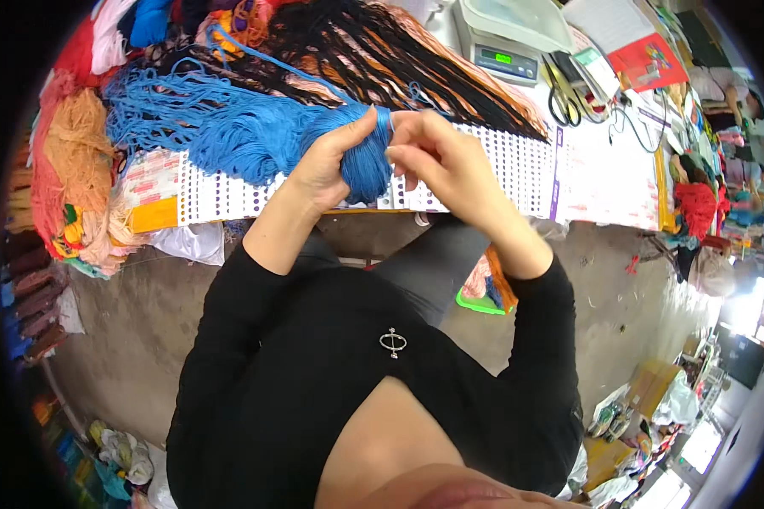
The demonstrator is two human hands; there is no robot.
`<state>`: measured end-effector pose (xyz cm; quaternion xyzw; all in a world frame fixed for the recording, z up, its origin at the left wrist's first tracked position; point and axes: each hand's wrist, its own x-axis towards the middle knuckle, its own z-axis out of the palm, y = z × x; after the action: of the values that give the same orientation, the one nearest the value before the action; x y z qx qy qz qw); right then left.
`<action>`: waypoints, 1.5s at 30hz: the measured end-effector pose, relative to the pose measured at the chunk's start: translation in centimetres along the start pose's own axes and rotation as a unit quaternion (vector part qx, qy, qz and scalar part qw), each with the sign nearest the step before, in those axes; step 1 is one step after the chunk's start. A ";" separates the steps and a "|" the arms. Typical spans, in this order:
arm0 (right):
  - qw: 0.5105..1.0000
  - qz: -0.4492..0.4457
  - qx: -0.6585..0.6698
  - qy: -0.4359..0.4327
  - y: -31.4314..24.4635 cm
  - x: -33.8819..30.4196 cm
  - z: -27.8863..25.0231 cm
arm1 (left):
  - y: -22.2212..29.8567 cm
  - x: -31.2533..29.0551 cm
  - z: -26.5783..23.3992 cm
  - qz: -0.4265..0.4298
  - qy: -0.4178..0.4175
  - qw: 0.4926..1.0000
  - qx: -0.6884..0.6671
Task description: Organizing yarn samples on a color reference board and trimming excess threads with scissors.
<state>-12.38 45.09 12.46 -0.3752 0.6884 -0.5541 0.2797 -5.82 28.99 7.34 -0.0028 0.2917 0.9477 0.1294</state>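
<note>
My left hand [331, 165] is closed round one end of a thick hank of blue yarn [367, 170], its thumb lying along the top. Beside that end, my right hand [446, 161] has its fingers curled and the thumb bent in toward them. Whether a strand runs between these fingertips is too small to make out. The rest of the blue yarn [238, 140] spreads over the table to the left, its far part fanning into loose loops. Under the yarn lies a white sheet with rows of dark dots [492, 174].
Black yarn strands [416, 76] stretch across the back of the table. A digital scale [505, 59] with a tray stands at the back right, next to black-handled scissors [562, 93] and a red booklet [649, 64]. Orange and pink yarn [81, 140] hangs at the left edge.
</note>
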 end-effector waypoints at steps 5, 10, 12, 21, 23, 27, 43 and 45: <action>0.988 0.035 0.113 0.103 2.4 -0.4 1.6 | 0.7 0.0 0.4 0.042 0.060 0.996 -0.045; 0.985 0.034 0.099 0.141 3.1 0.9 3.3 | 0.7 -0.1 0.8 0.029 0.052 0.998 -0.007; 0.979 0.029 0.126 0.159 3.5 1.3 3.7 | 0.8 -0.2 0.8 0.042 0.054 0.998 0.016; 0.965 0.040 0.204 0.161 3.4 1.7 4.3 | 0.9 -0.5 -0.4 0.044 0.056 0.997 0.040; 0.964 0.033 0.208 0.163 3.8 1.5 4.3 | 1.3 -0.6 -0.6 0.055 0.037 0.997 0.033; 0.948 0.004 0.268 0.172 4.6 0.9 4.0 | 1.5 -0.1 0.0 0.081 0.070 0.994 -0.018; 0.930 0.004 0.311 0.194 4.4 0.2 3.5 | 2.6 -0.3 1.0 0.144 0.175 0.969 0.099; 0.926 -0.002 0.322 0.197 4.4 0.2 3.6 | 2.7 -0.3 0.9 0.148 0.170 0.969 0.098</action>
<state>-10.53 43.45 7.35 -0.1498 0.5132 -0.8094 0.2431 -6.16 27.28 9.61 -0.1082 0.3977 0.9088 -0.0646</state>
